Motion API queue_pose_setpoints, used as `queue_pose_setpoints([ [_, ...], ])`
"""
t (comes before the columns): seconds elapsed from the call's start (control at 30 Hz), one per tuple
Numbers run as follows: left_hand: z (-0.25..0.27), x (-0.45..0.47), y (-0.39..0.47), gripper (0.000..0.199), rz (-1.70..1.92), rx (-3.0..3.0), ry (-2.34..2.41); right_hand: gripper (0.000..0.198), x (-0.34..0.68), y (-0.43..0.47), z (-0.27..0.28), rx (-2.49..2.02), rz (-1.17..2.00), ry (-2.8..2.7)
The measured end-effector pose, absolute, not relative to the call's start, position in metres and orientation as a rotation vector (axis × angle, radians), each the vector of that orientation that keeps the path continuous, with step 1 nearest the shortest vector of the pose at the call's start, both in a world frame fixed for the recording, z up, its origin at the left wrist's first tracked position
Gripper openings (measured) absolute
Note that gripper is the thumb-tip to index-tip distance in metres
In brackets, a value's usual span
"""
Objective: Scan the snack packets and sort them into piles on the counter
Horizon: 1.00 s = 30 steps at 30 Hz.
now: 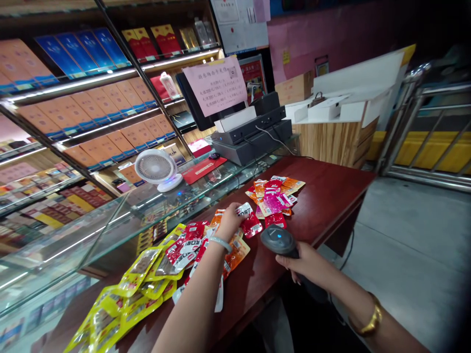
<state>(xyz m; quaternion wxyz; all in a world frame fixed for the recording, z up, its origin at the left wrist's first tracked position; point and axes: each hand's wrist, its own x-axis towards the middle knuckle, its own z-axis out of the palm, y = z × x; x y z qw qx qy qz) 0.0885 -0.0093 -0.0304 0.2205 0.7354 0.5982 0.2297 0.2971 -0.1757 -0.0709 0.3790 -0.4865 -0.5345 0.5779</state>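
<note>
My left hand (228,221), a pale bangle at its wrist, is closed on the edge of a red-and-white snack packet (251,224) just over the table. My right hand (300,262) grips the handle of a dark barcode scanner (278,240), which shows a small blue light and lies close to that packet. Beyond the scanner is a pile of pink, red and orange packets (274,198). Under and beside my left forearm lie more red packets (187,242) and orange packets (237,252). Large yellow packets (128,299) overlap at the near left.
The dark red wooden table (327,189) stands against a glass display counter (110,230). On the counter are a white fan (156,166), a red mat (204,169) and a monitor with a pink paper sign (217,86). A metal railing (430,132) stands at right.
</note>
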Motion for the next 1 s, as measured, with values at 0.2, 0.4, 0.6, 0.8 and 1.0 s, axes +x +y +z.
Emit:
queue_pose_setpoints([
  [0.2,-0.026,0.071,-0.025,0.031,0.872,1.898,1.565,0.046,0.284,-0.175,-0.068,-1.221,1.486,-1.386],
  [0.4,-0.018,0.056,-0.033,0.033,0.873,1.948,1.644,0.048,0.278,-0.175,-0.065,-1.203,1.489,-1.414],
  [0.6,0.005,0.011,-0.041,0.037,0.572,2.131,1.969,0.047,0.281,-0.176,-0.069,-1.211,1.498,-1.400],
  [0.8,0.000,-0.014,-0.047,0.042,0.134,2.372,2.373,0.042,0.286,-0.177,-0.074,-1.166,1.490,-1.384],
  [1.0,-0.019,0.046,-0.043,0.038,0.329,2.480,2.146,0.042,0.296,-0.177,-0.070,-1.189,1.480,-1.337],
])
